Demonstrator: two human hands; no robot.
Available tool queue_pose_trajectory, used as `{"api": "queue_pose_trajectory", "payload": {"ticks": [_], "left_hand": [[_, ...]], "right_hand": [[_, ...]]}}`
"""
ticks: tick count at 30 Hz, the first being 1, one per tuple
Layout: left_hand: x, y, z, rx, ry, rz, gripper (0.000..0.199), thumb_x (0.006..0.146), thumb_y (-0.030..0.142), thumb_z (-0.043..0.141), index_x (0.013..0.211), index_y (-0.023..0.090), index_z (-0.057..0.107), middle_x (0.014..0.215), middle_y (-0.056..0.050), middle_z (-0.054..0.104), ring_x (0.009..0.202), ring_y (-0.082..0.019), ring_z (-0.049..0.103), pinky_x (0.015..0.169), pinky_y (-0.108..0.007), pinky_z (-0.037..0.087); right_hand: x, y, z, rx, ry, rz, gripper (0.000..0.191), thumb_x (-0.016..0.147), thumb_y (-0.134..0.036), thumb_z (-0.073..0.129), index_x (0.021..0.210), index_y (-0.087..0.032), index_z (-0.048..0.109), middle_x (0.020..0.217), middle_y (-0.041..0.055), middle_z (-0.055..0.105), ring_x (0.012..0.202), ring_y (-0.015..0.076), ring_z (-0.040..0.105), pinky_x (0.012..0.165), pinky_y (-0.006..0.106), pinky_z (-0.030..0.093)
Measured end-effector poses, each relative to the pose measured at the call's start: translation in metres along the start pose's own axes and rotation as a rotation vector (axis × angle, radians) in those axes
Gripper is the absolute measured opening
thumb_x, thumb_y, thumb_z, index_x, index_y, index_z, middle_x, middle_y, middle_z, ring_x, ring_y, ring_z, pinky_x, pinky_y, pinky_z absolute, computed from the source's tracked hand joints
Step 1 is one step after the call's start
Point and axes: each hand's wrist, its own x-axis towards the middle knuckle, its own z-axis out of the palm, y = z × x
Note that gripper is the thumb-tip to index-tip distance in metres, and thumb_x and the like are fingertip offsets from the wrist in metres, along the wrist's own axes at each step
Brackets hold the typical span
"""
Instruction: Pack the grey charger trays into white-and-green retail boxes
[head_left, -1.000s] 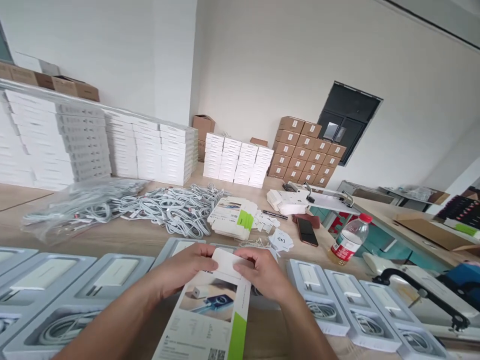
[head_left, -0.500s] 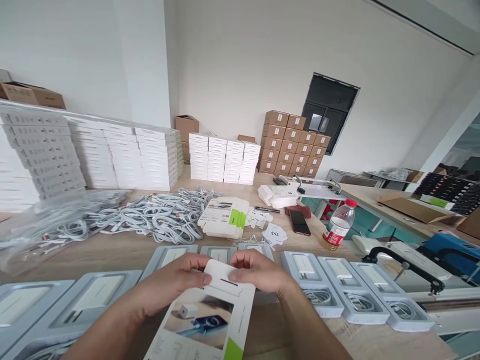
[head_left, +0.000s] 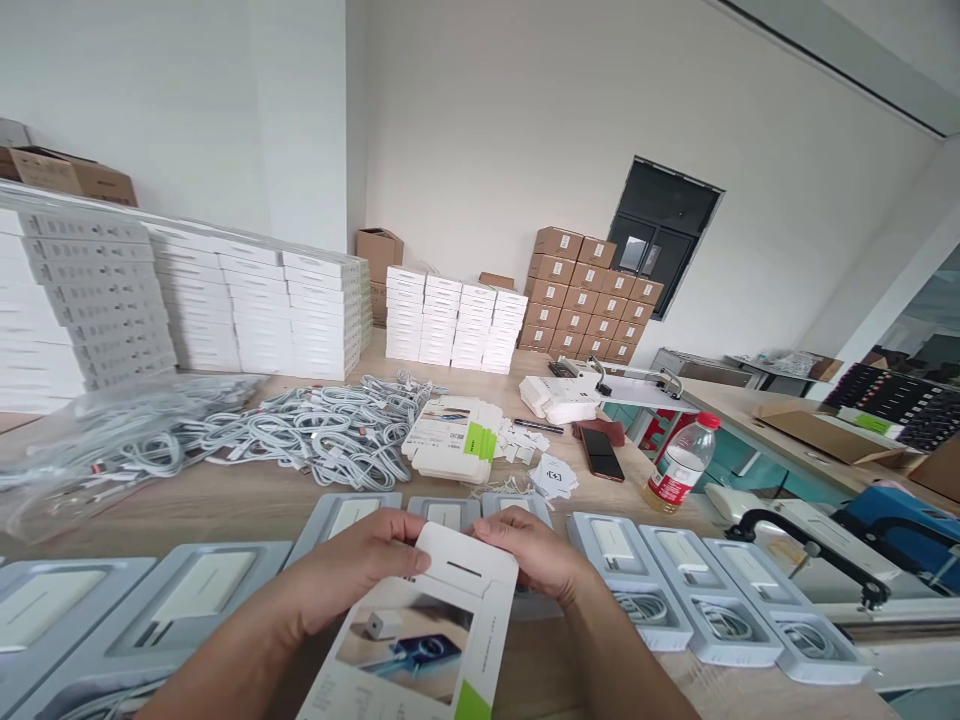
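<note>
A white cardboard box (head_left: 412, 640), printed with a charger and phone picture and a green corner, is tilted between my hands. My left hand (head_left: 379, 550) grips its upper left edge, thumb on the front face. On the upper right corner my right hand (head_left: 536, 550) is closed, its fingers partly behind the box. A slotted hanging flap forms the box's top end. Around my hands lie grey trays, such as the left tray (head_left: 262, 560) and the right tray (head_left: 664, 560), each holding a white charger. Coiled cables show in several of them.
Beyond the trays lie a heap of cables (head_left: 330, 430), a stack of flat boxes (head_left: 450, 465), white cards (head_left: 553, 475), a phone (head_left: 601, 452) and a bottle (head_left: 679, 470). White boxes (head_left: 247, 310) and brown cartons (head_left: 559, 268) are stacked behind.
My right thumb has slid from the flap's face by the slot to the box's upper right corner. My left hand keeps its grip. The whole view has shifted slightly.
</note>
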Motion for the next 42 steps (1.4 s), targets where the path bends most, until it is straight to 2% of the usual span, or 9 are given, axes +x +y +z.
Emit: {"api": "queue_pose_trajectory", "payload": {"ticks": [5, 11, 14, 19, 21, 29, 33, 37, 42], "left_hand": [[0.002, 0.000, 0.006, -0.031, 0.015, -0.018, 0.036, 0.065, 0.029, 0.078, 0.099, 0.016, 0.076, 0.084, -0.005, 0.078, 0.079, -0.025, 0.069, 0.071, -0.031, 0.050], [0.003, 0.004, 0.010, -0.006, -0.002, -0.008, 0.035, 0.063, 0.030, 0.077, 0.094, 0.014, 0.077, 0.081, -0.006, 0.077, 0.075, -0.025, 0.068, 0.067, -0.029, 0.048], [0.002, 0.006, 0.010, -0.029, 0.025, 0.000, 0.035, 0.061, 0.028, 0.077, 0.093, 0.014, 0.077, 0.076, -0.005, 0.076, 0.073, -0.025, 0.068, 0.066, -0.030, 0.047], [0.002, 0.005, 0.012, -0.095, 0.038, 0.033, 0.034, 0.062, 0.025, 0.076, 0.093, 0.012, 0.076, 0.076, -0.006, 0.077, 0.073, -0.023, 0.067, 0.067, -0.029, 0.047], [0.002, 0.004, 0.013, -0.105, 0.038, 0.042, 0.033, 0.061, 0.025, 0.077, 0.092, 0.012, 0.076, 0.077, -0.006, 0.077, 0.072, -0.022, 0.067, 0.067, -0.029, 0.047], [-0.001, 0.006, 0.017, -0.159, 0.045, 0.023, 0.035, 0.060, 0.024, 0.080, 0.093, 0.014, 0.075, 0.081, -0.007, 0.078, 0.071, -0.021, 0.068, 0.067, -0.029, 0.048], [-0.001, 0.006, 0.016, -0.170, 0.014, 0.058, 0.034, 0.061, 0.023, 0.079, 0.094, 0.014, 0.076, 0.081, -0.006, 0.078, 0.070, -0.021, 0.067, 0.066, -0.029, 0.048], [-0.002, 0.005, 0.015, -0.177, 0.069, 0.053, 0.033, 0.058, 0.022, 0.078, 0.090, 0.016, 0.076, 0.077, -0.004, 0.077, 0.070, -0.021, 0.066, 0.065, -0.029, 0.048], [-0.004, 0.008, 0.019, -0.189, 0.048, 0.051, 0.032, 0.056, 0.020, 0.076, 0.088, 0.016, 0.077, 0.075, -0.003, 0.077, 0.070, -0.021, 0.065, 0.066, -0.029, 0.047]], "right_hand": [[-0.005, -0.004, -0.005, -0.137, -0.046, -0.032, 0.055, 0.068, -0.067, 0.072, 0.086, -0.015, 0.076, 0.071, 0.0016, 0.067, 0.060, 0.0115, 0.050, 0.057, 0.025, 0.032], [-0.010, -0.009, -0.004, -0.193, 0.130, -0.028, 0.049, 0.061, -0.062, 0.080, 0.076, -0.017, 0.073, 0.065, -0.0025, 0.062, 0.062, 0.0117, 0.049, 0.061, 0.026, 0.035], [-0.006, -0.004, -0.006, -0.152, 0.069, -0.054, 0.047, 0.063, -0.061, 0.079, 0.069, -0.015, 0.071, 0.062, -0.0028, 0.060, 0.058, 0.0101, 0.046, 0.059, 0.025, 0.033], [0.001, 0.002, -0.006, -0.020, 0.120, -0.086, 0.046, 0.055, -0.057, 0.084, 0.067, -0.016, 0.069, 0.060, -0.0022, 0.061, 0.056, 0.0113, 0.048, 0.057, 0.025, 0.034], [-0.001, 0.001, -0.005, 0.037, 0.078, -0.085, 0.047, 0.055, -0.058, 0.084, 0.063, -0.015, 0.067, 0.057, -0.0021, 0.059, 0.054, 0.0108, 0.048, 0.056, 0.025, 0.034], [-0.007, -0.003, 0.002, 0.240, 0.033, 0.028, 0.057, 0.057, -0.069, 0.077, 0.064, -0.014, 0.066, 0.055, -0.0013, 0.059, 0.049, 0.0100, 0.049, 0.049, 0.024, 0.034], [-0.002, 0.002, 0.004, 0.285, 0.066, 0.009, 0.049, 0.049, -0.055, 0.087, 0.065, -0.014, 0.066, 0.054, -0.0021, 0.060, 0.048, 0.0099, 0.050, 0.049, 0.023, 0.035], [0.001, 0.004, 0.008, 0.227, 0.043, -0.044, 0.041, 0.039, -0.032, 0.093, 0.068, -0.015, 0.069, 0.060, -0.0019, 0.065, 0.051, 0.0102, 0.054, 0.052, 0.024, 0.038], [0.004, 0.000, 0.008, -0.024, 0.123, -0.164, 0.031, 0.052, -0.039, 0.087, 0.064, -0.016, 0.069, 0.060, -0.0007, 0.066, 0.051, 0.0106, 0.053, 0.051, 0.024, 0.039]]}}
